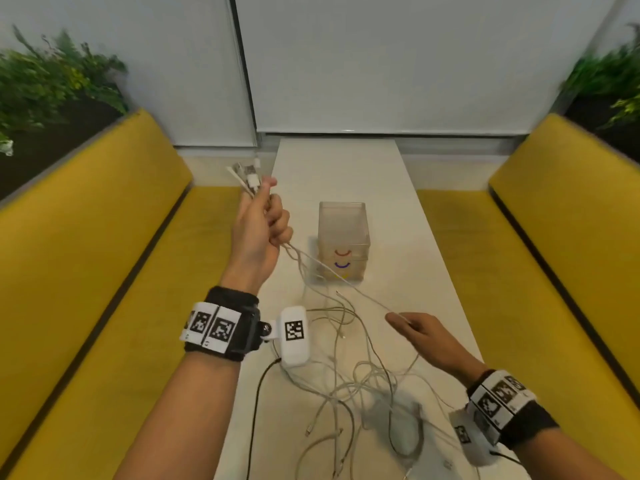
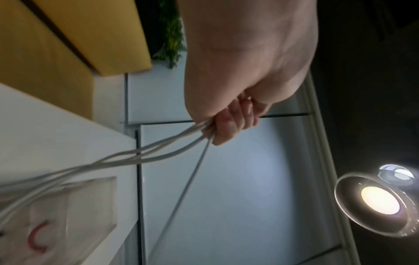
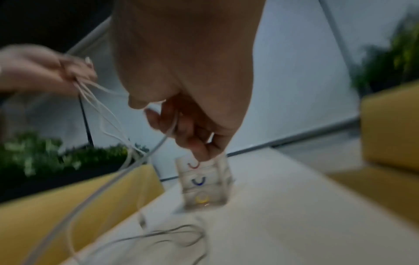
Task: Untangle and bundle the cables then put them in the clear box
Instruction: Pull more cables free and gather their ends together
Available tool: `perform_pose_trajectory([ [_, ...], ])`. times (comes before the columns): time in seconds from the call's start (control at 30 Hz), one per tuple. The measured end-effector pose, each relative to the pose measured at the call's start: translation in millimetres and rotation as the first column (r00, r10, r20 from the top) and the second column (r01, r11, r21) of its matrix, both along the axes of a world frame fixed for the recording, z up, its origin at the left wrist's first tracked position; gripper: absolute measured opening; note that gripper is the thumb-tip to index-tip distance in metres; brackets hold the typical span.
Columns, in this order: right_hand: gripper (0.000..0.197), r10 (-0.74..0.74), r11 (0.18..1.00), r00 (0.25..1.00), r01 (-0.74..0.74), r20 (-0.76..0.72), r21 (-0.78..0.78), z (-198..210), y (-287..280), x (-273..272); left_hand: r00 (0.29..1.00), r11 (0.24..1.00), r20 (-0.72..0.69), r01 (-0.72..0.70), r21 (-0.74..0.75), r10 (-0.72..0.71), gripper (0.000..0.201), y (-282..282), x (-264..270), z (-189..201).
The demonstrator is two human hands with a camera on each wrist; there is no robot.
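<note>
White cables [image 1: 349, 382] lie in a loose tangle at the near end of the table [image 1: 398, 216], spreading toward its near right edge, with several plug ends free among the loops. Just beyond the tangle, the right hand [image 1: 420, 332] pinches a single strand between thumb and fingertips; that strand runs taut and diagonally up to the left hand [image 1: 261, 226]. The left hand is raised over the table's left edge with its fingers curled round several strands at once — a cluster of connector ends [image 1: 247, 174] sticks out above the fist, and the gathered strands hang from below it down to the pile.

Further along, near the middle of the table, stands the clear box [image 1: 343, 240], upright and open-topped, with coloured curved marks on its near face. No cable is visible inside it.

Assessment: the task is at an early stage — one end of the cables is collected, but untangling is unfinished, and bundling and boxing remain.
</note>
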State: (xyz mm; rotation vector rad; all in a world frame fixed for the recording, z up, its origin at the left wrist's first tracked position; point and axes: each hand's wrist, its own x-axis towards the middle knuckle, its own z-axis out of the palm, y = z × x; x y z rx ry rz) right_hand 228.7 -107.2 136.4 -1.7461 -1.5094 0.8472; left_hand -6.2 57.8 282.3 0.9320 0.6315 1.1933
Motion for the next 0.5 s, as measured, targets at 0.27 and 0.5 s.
perform_pose_trajectory([
  [0.27, 0.017, 0.097, 0.989, 0.994, -0.09, -0.056, 0.117, 81, 27, -4, 0.575, 0.707, -0.783, 0.655, 0.268, -0.237, 0.037, -61, 51, -31],
  [0.5, 0.028, 0.155, 0.985, 0.961, -0.134, -0.229, 0.104, 90, 18, 3, 0.712, 0.826, -0.698, 0.439, 0.353, -0.08, 0.021, -35, 37, -22],
])
